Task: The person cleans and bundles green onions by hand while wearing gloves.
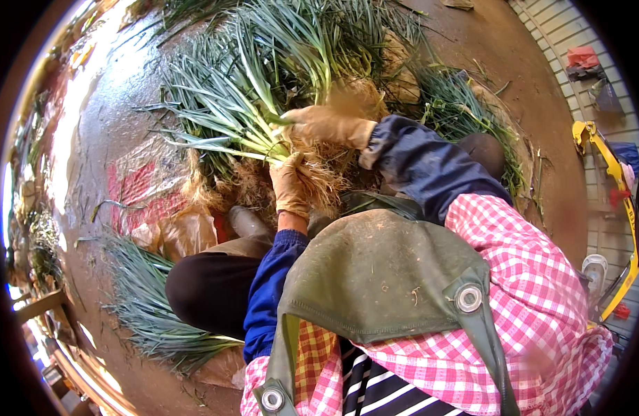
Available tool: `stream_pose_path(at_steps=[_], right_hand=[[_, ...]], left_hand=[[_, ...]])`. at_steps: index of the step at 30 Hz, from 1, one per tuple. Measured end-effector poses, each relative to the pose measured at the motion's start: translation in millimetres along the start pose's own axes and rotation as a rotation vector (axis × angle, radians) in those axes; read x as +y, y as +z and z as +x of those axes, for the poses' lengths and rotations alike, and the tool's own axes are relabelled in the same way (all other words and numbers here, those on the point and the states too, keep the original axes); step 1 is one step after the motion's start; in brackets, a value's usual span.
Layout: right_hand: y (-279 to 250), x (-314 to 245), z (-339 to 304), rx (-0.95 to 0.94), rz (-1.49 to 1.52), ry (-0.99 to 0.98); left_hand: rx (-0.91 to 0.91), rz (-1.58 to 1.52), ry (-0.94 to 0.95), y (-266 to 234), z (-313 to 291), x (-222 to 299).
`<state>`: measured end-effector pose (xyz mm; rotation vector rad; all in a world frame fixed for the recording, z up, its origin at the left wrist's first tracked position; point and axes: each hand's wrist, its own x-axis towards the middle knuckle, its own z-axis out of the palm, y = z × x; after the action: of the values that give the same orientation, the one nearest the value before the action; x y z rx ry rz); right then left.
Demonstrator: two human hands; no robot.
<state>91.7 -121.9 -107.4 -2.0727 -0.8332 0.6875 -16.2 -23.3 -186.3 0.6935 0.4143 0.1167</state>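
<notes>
In my left hand (pixel 290 186), in a tan work glove, is a bunch of leeks (pixel 264 142), gripped low near the roots. Its green leaves fan out to the far left, and the pale stringy roots (pixel 318 173) hang to the right of the glove. My right hand (pixel 330 126), also gloved and partly blurred, reaches across above the roots. Its fingertips close on a green leek leaf at the side of the bunch. Just beyond both hands lies a big heap of leeks (pixel 292 41) with roots attached.
Another pile of leeks (pixel 163 305) lies by my left knee. A red and white plastic sack (pixel 142 184) is spread on the wet brown floor (pixel 111 125). More leeks (pixel 465 104) lie at the right. A yellow curved metal frame (pixel 625 187) stands at the far right, on tiles.
</notes>
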Motion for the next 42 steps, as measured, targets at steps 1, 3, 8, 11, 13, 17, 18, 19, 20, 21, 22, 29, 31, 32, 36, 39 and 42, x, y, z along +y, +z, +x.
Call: stream_pose_path(at_steps=[1, 3, 8, 11, 13, 17, 18, 19, 20, 21, 22, 29, 31, 32, 36, 39, 42], right_hand=[[1.3, -2.7, 1.3, -0.150, -0.081, 0.171], [10.1, 10.0, 14.2, -0.197, -0.405, 0.068], [18.4, -6.0, 0.6, -0.099, -0.559, 0.169], [31.7, 33.4, -15.2, 0.214, 0.127, -0.112], [37.4, 34.5, -24.6, 0.059, 0.675, 0.061], [-17.7, 21.8, -68.5, 0.033, 0.833, 0.024], [-36.1, 30.5, -76.0, 0.044, 0.867, 0.056], [-62.5, 28.9, -100.5, 0.130, 0.796, 0.049], [-87.5, 27.1, -124.2, 0.212, 0.726, 0.044], [-109.3, 14.8, -149.6, 0.386, 0.576, 0.080], [-139.6, 25.5, -177.9, 0.455, 0.452, 0.122], [-226.9, 91.6, -276.5, 0.025, -1.029, 1.173], [-223.7, 120.7, -278.3, 0.183, -1.093, 0.956], [-190.8, 100.1, -214.9, 0.251, -0.944, 0.803], [-104.0, 106.7, -70.0, 0.245, 0.095, 0.436], [-53.3, 130.9, 2.9, 0.235, -0.128, 0.568], [-25.3, 117.8, 27.6, 0.319, -0.132, 0.691]], left_hand=[[0.020, 0.023, 0.018, 3.3, -1.8, 0.3], [0.015, 0.074, 0.008, 4.9, -2.9, 2.0], [-0.003, 0.011, 0.041, 6.3, -5.0, 7.5], [-0.041, -0.085, 0.009, 17.6, -5.1, 5.0], [-0.116, -0.106, 0.018, 0.9, 1.1, 4.7], [0.055, -0.024, -0.071, -4.5, 5.1, -4.7], [0.015, 0.039, -0.073, -12.3, 6.9, -5.6], [0.012, 0.052, -0.090, -11.5, 5.7, -4.6], [0.014, 0.069, -0.101, -10.0, 4.0, -0.7], [0.011, 0.082, -0.114, -7.2, 2.2, 2.1], [-0.024, 0.008, -0.071, -3.5, -0.5, 2.4], [-0.031, -0.105, -0.200, -3.3, -4.2, 10.7], [-0.065, -0.106, -0.330, 18.3, -9.1, 4.5], [-0.015, -0.096, -0.288, 5.3, -9.9, 13.4], [-0.144, -0.090, -0.210, 3.5, -9.8, 23.0], [-0.313, -0.269, -0.233, 27.8, -20.1, 32.2], [-0.153, -0.165, -0.192, 14.6, -11.3, 30.5]])
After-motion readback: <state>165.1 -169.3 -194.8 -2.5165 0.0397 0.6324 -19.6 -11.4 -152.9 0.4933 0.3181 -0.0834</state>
